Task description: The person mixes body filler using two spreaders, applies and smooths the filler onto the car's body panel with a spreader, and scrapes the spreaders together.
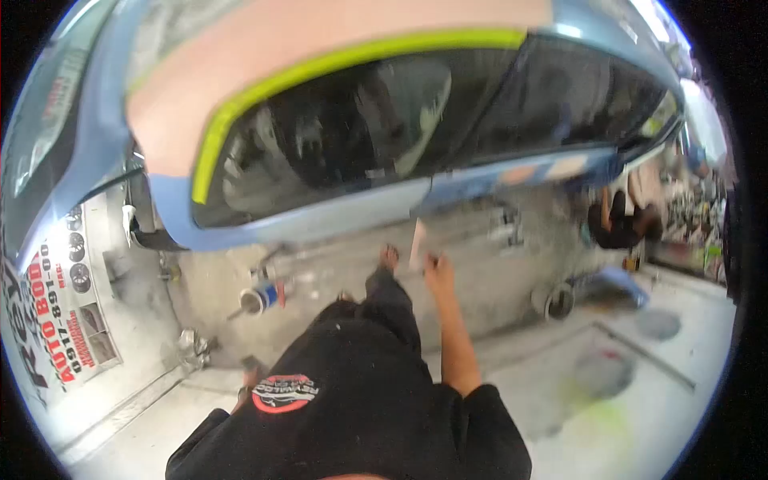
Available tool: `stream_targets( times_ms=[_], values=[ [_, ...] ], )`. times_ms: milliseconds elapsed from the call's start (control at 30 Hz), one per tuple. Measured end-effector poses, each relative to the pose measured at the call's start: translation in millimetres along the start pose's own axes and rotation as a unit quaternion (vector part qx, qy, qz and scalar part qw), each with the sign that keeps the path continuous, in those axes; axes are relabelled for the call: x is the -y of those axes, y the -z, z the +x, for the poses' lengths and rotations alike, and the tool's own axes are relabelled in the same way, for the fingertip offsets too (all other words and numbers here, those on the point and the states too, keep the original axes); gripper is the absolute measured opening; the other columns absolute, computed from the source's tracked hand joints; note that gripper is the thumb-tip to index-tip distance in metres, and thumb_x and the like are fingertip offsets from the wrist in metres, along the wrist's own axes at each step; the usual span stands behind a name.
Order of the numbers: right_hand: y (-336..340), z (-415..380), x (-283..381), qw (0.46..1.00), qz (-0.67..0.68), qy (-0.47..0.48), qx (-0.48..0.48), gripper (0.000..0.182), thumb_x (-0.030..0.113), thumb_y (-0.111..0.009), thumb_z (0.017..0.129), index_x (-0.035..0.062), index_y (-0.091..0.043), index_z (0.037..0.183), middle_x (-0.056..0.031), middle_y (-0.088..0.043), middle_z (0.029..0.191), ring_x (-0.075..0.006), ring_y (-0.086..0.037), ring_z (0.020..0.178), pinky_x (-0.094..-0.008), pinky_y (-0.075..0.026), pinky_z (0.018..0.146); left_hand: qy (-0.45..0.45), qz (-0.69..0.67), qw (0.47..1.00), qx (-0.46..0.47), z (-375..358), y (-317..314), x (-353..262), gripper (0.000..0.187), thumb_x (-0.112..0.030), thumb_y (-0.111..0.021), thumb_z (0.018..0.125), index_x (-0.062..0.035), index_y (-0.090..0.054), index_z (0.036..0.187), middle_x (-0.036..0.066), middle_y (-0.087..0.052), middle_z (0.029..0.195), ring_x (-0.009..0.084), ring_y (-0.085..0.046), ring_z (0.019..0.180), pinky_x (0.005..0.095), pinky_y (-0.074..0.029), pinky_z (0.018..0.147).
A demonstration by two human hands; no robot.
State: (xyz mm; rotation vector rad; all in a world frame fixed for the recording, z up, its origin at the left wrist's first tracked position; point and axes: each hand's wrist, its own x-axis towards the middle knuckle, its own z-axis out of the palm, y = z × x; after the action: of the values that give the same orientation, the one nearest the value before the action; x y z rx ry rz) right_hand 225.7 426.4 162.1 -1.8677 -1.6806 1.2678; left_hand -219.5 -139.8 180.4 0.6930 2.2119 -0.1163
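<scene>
My right hand (438,274) is in front of me, below the side of the car, with its fingers closed round a putty knife (418,243). The knife's pale, flat blade points up toward the car. My left hand (251,376) hangs low by my left side, partly hidden behind my shirt. A small dark thing shows at its fingers, too blurred to name. Ahead stands a blue car (336,222) with pinkish patches on its body. Bright yellow-green edging (240,102) runs along the top of its dark side windows (336,128).
A can with a blue label (268,294) stands on the floor to the left. Another round can (560,302) lies to the right, near a blue panel (612,282). A person (620,224) crouches at far right. A printed banner (60,320) stands left.
</scene>
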Motion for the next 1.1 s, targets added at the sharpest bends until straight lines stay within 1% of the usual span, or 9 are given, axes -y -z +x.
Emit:
stream_targets(
  times_ms=[33, 67, 167, 233, 400, 533, 700, 867, 1100],
  values=[
    [6.0, 4.2, -1.0, 1.0, 0.014, 0.013, -0.008, 0.04, 0.031, -0.06, 0.094, -0.0081, -0.061, 0.088, -0.02, -0.065, 0.07, -0.0292, -0.065, 0.068, -0.0429, -0.048, 0.064, 0.007, -0.014, 1.0, 0.021, 3.2, -4.1, 5.2, 0.04, -0.036, -0.057, 0.09, -0.0134, -0.058, 0.123, 0.02, -0.068, 0.098, 0.0421, -0.066, 0.089, 0.0524, -0.05, 0.066],
    [16.6, 8.5, -0.9, 0.999, 0.003, -0.043, 0.021, 0.037, 0.029, -0.06, 0.095, -0.0079, -0.061, 0.093, -0.0158, -0.065, 0.074, -0.0201, -0.059, 0.067, -0.0403, -0.047, 0.062, -0.178, 0.359, 0.916, -0.025, 3.6, -6.6, 9.7, 0.033, -0.031, -0.055, 0.091, -0.0149, -0.061, 0.119, 0.021, -0.068, 0.097, 0.0396, -0.066, 0.088, 0.051, -0.051, 0.068],
    [21.8, 12.4, -24.2, 0.988, 0.095, -0.023, -0.118, 0.032, 0.026, -0.059, 0.097, -0.0065, -0.062, 0.096, -0.016, -0.065, 0.083, -0.0205, -0.058, 0.074, -0.0386, -0.046, 0.067, 0.023, 0.269, 0.959, 0.084, 28.0, 27.8, -39.6, 0.035, -0.016, -0.055, 0.09, -0.003, -0.057, 0.122, 0.023, -0.065, 0.109, 0.039, -0.064, 0.1, 0.0512, -0.051, 0.081],
    [33.9, 16.2, -34.6, 0.985, 0.088, -0.031, -0.148, 0.034, 0.029, -0.061, 0.098, -0.0045, -0.063, 0.102, -0.0091, -0.067, 0.093, -0.0158, -0.056, 0.082, -0.0339, -0.047, 0.074, 0.228, -0.189, 0.954, -0.036, 47.1, 41.6, -90.1, 0.038, -0.023, -0.061, 0.091, 0.003, -0.06, 0.119, 0.024, -0.065, 0.105, 0.0334, -0.064, 0.091, 0.0438, -0.05, 0.073],
    [45.4, 41.5, -65.5, 0.935, 0.147, 0.033, -0.322, 0.037, 0.03, -0.061, 0.099, -0.0045, -0.057, 0.084, -0.0039, -0.055, 0.069, -0.0156, -0.044, 0.065, -0.036, -0.04, 0.059, 0.07, -0.31, 0.946, -0.058, 106.2, 49.3, -164.0, 0.033, -0.026, -0.062, 0.095, 0.004, -0.067, 0.107, 0.006, -0.068, 0.089, 0.0164, -0.059, 0.076, 0.0341, -0.048, 0.067],
    [91.6, 44.9, -107.1, 0.9, 0.029, -0.086, -0.427, 0.04, 0.031, -0.059, 0.1, -0.0092, -0.063, 0.099, -0.0099, -0.066, 0.094, -0.0153, -0.055, 0.082, -0.0319, -0.045, 0.072, 0.04, -0.349, 0.934, 0.063, 158.0, 34.6, -178.9, 0.031, -0.028, -0.062, 0.095, 0.0018, -0.07, 0.102, 0.003, -0.068, 0.086, 0.0124, -0.06, 0.074, 0.0303, -0.048, 0.067],
    [110.6, 60.5, -120.4, 0.84, 0.146, 0.148, -0.5, 0.043, 0.03, -0.059, 0.1, -0.0126, -0.061, 0.11, -0.0166, -0.066, 0.109, -0.0194, -0.057, 0.093, -0.0344, -0.045, 0.085, -0.079, -0.381, 0.921, 0.011, 208.3, 4.3, -194.2, 0.029, -0.026, -0.062, 0.095, 0.0001, -0.07, 0.103, 0.0, -0.067, 0.084, 0.0084, -0.058, 0.071, 0.0276, -0.047, 0.062],
    [31.7, 4.9, -190.4, 0.858, 0.029, 0.088, -0.506, 0.043, 0.03, -0.059, 0.099, -0.0102, -0.06, 0.115, -0.0166, -0.065, 0.114, -0.0224, -0.059, 0.098, -0.0367, -0.045, 0.09, -0.211, -0.383, 0.898, -0.057, 280.6, -107.0, -197.3, 0.026, -0.025, -0.062, 0.095, -0.0006, -0.07, 0.092, -0.004, -0.062, 0.071, 0.008, -0.056, 0.064, 0.0265, -0.045, 0.058],
    [-138.3, -165.9, -304.3, 0.814, 0.233, 0.033, -0.531, 0.04, 0.025, -0.056, 0.101, -0.0072, -0.056, 0.126, -0.0109, -0.062, 0.119, -0.0196, -0.058, 0.106, -0.0319, -0.045, 0.092, -0.32, -0.575, 0.753, 0.006, 310.1, -199.1, -162.3, 0.028, -0.024, -0.063, 0.095, -0.0014, -0.064, 0.111, 0.004, -0.067, 0.104, 0.0127, -0.063, 0.091, 0.0281, -0.051, 0.075]
  ],
)
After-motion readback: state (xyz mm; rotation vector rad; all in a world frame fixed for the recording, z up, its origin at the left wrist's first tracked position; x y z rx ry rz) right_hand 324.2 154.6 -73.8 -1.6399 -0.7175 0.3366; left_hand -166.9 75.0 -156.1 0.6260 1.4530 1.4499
